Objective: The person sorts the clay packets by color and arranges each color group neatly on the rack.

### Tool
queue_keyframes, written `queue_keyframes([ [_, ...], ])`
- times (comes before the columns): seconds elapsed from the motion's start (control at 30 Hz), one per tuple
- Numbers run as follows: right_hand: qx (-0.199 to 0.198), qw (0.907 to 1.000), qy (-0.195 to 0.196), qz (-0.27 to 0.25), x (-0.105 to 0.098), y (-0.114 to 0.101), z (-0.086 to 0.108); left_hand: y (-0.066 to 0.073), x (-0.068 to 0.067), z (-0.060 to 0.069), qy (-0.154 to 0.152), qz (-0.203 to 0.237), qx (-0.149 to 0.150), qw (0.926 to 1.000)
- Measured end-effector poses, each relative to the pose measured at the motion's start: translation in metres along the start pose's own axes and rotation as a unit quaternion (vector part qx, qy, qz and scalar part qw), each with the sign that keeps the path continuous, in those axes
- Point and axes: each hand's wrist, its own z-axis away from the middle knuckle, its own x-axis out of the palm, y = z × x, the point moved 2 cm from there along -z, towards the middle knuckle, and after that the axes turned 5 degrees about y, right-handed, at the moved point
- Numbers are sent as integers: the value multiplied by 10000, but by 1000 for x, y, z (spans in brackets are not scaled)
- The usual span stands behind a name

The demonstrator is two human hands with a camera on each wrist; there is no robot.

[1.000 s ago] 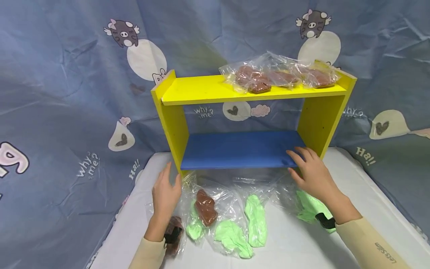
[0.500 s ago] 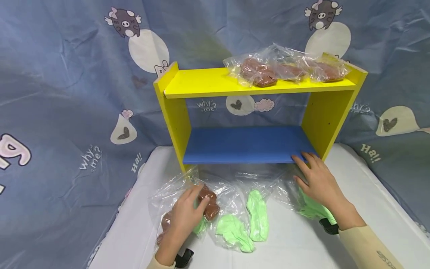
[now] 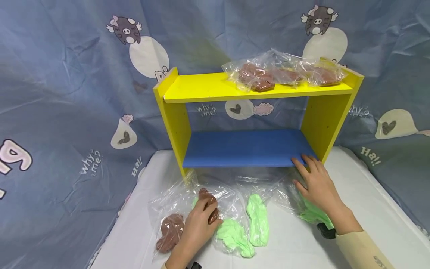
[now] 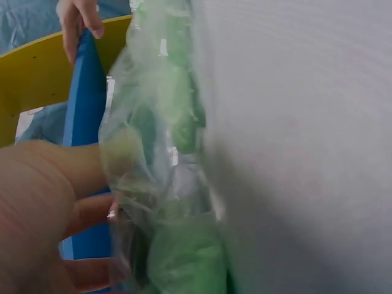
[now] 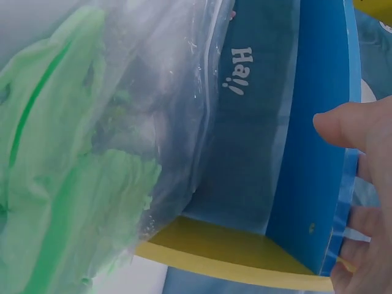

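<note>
My left hand (image 3: 199, 226) reaches over a glossy brown lump (image 3: 212, 216) in a clear plastic bag, its fingers and thumb on either side of it. In the left wrist view, loosely bent fingers (image 4: 92, 211) touch the bag's plastic. My right hand (image 3: 317, 186) rests its fingers on the front edge of the blue shelf (image 3: 243, 147), near the right end. Its thumb (image 5: 343, 125) stays below that edge. Another bagged brown lump (image 3: 171, 229) lies left of my left hand. Bagged crumpled light green pieces (image 3: 231, 233) lie to the right of it.
The yellow rack (image 3: 169, 123) stands on the white tabletop (image 3: 289, 246). Several bagged brown lumps (image 3: 262, 82) lie on the right of its top board. Another light green piece (image 3: 257, 220) and a green bundle (image 3: 314, 213) lie before it. A blue printed cloth (image 3: 67, 93) hangs behind.
My left hand has swung right, from beside the rack's left post to over the brown lump and its bag. My right fingers have settled on the shelf's edge, slightly farther right.
</note>
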Motion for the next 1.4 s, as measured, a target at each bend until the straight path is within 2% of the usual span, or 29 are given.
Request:
queue_keyframes([
  [0.13, 4, 10000, 77, 4, 2, -1, 4, -1, 5, 0, -196, -115, -48, 9997],
  [0.23, 15, 9999, 113, -21, 4, 0, 4, 0, 6, -2, -204, -298, -6, 9993],
  [0.43, 10, 9999, 141, -41, 7, 1, 2, 3, 6, -6, 110, -818, 332, 9960],
  [0.57, 10, 9999, 148, -61, 8, -1, 3, 2, 4, -3, 307, -973, 426, 9939],
  [0.73, 51, 9998, 153, -97, 9, -1, 5, -1, 1, 2, 574, -847, 541, 9933],
  [0.87, 107, 9997, 165, -134, 9, 0, 6, -3, -4, 4, 997, -616, 870, 9893],
  [1.07, 127, 9996, 203, -157, 10, 2, 6, -4, -16, 4, 1561, -229, 1396, 9776],
  [1.17, 132, 9995, 215, -179, 11, 2, 7, -4, -24, 5, 1809, -28, 1693, 9688],
  [1.4, 155, 9993, 225, -236, 12, 1, 8, 3, -52, -2, 2585, 326, 2628, 9290],
])
